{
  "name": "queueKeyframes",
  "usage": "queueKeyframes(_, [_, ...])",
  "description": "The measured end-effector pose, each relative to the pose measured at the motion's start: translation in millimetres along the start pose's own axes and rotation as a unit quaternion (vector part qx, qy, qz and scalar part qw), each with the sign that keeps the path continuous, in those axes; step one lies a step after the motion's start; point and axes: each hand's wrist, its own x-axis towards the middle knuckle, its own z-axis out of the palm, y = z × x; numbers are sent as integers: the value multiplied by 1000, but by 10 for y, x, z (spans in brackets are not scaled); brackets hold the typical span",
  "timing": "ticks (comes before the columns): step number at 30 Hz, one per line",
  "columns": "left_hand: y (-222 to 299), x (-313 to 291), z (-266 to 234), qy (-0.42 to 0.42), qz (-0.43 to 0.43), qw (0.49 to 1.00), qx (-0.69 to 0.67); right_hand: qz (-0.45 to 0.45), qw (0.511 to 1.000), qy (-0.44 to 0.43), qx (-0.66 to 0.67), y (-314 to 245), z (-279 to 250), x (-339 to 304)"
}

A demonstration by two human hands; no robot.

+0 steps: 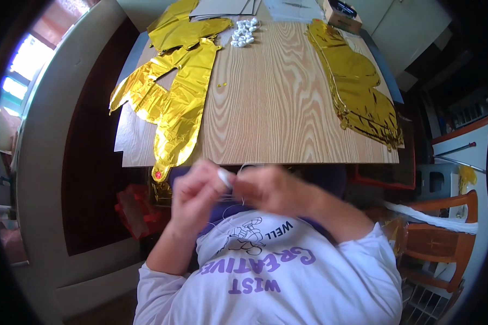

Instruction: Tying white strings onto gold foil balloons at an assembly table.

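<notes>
In front of my lap, just off the table's near edge, both of my hands are brought together and slightly blurred. My left hand (194, 189) pinches a small white bundle (225, 179), which looks like wound string. Close against it, my right hand (270, 187) is closed, its curled fingers at thin white string (234, 207). Loops of this string hang below and stick up between the hands. Farther off, a pile of similar small white bundles (244, 33) lies on the table. Flat gold foil balloons (181, 103) lie to the left, one tip overhanging the near edge.
A stack of flat gold foil balloons (352, 70) lies along the right of the wood-grain table (265, 103). Grey sheets (225, 6) and an open box (342, 16) are at the far end. A wooden chair (442, 238) with a white strand over it stands at right.
</notes>
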Motion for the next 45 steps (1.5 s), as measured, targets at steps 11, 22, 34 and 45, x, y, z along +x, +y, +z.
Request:
queueKeyframes(11, [-58,44,-55,16,-3,990,138,-98,994,36,20,-169,-66,17])
queueKeyframes(22, [-32,-17,121,-61,-53,983,164,67,994,63,-54,-83,-298,190])
queueKeyframes(34, [-32,53,11,-19,-65,986,-153,56,998,-1,-38,80,-90,31])
queueKeyframes(45, [-42,5,20,-13,-106,989,-101,55,998,22,28,-15,-35,-6])
